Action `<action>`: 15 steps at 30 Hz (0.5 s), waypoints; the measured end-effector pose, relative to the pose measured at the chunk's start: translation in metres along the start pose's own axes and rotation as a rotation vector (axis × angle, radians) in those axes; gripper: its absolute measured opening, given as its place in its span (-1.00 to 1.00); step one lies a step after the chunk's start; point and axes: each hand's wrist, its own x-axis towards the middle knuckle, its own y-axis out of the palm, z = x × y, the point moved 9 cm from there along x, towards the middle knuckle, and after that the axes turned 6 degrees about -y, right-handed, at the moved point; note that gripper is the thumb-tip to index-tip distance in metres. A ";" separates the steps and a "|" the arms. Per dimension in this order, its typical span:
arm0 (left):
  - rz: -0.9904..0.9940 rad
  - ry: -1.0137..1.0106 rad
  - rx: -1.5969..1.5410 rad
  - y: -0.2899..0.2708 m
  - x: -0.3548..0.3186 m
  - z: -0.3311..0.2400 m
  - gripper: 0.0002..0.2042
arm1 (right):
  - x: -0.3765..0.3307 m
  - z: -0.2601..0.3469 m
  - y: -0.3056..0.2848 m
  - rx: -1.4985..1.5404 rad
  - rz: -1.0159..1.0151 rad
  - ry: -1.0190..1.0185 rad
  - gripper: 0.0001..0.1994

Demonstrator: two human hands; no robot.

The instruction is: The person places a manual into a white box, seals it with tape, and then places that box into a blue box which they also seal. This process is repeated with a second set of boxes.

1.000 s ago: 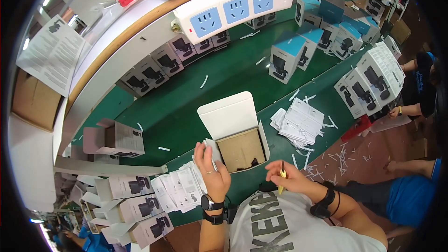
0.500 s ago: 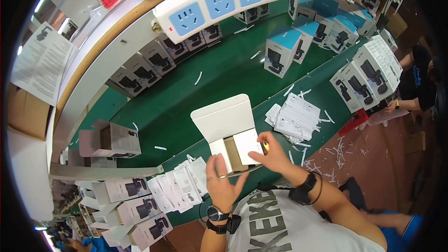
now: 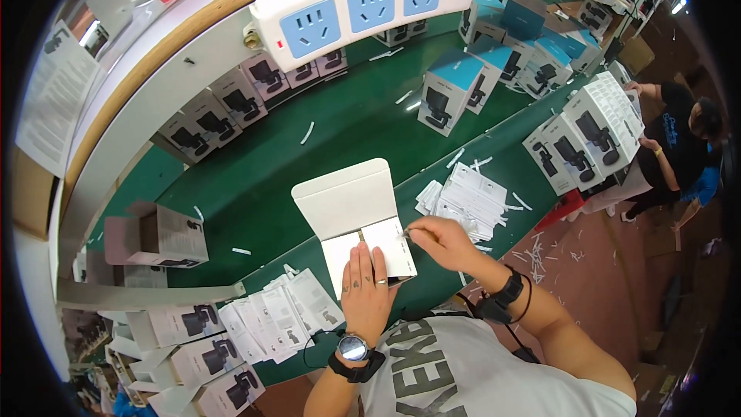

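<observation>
An open white box (image 3: 344, 202) stands before me on the green bench, its lid raised on the far side. White card panels (image 3: 388, 238) are folded in over its opening and cover most of the inside. My left hand (image 3: 364, 289) lies flat on the panels at the near left, fingers stretched out. At the box's right edge my right hand (image 3: 443, 242) is closed in a pinch, with a small thin tip showing at its fingers; I cannot make out what it is. Printed leaflets (image 3: 287, 310) are fanned out left of the box, and another leaflet pile (image 3: 469, 202) lies to its right.
Blue-topped product boxes (image 3: 449, 93) stand at the far right, and more printed boxes (image 3: 590, 135) at the right edge. Open boxes (image 3: 176, 236) sit at the left. A white power strip (image 3: 370, 4) hangs above. A person (image 3: 679, 139) stands beyond the bench's right end.
My left hand has moved from the box's near left edge onto its panels. The panels now cover the brown gap. My right hand has shifted to the box's right edge.
</observation>
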 end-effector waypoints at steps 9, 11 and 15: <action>-0.015 0.051 -0.058 -0.007 0.017 -0.010 -0.17 | 0.028 0.023 -0.019 -0.465 -0.183 -0.225 -0.86; -0.018 0.049 -0.068 -0.004 0.015 -0.010 -0.17 | 0.029 0.022 -0.019 -0.475 -0.168 -0.219 -0.86; -0.044 0.044 -0.115 -0.005 0.016 -0.005 -0.17 | 0.030 0.017 -0.014 -0.325 0.013 -0.227 -0.85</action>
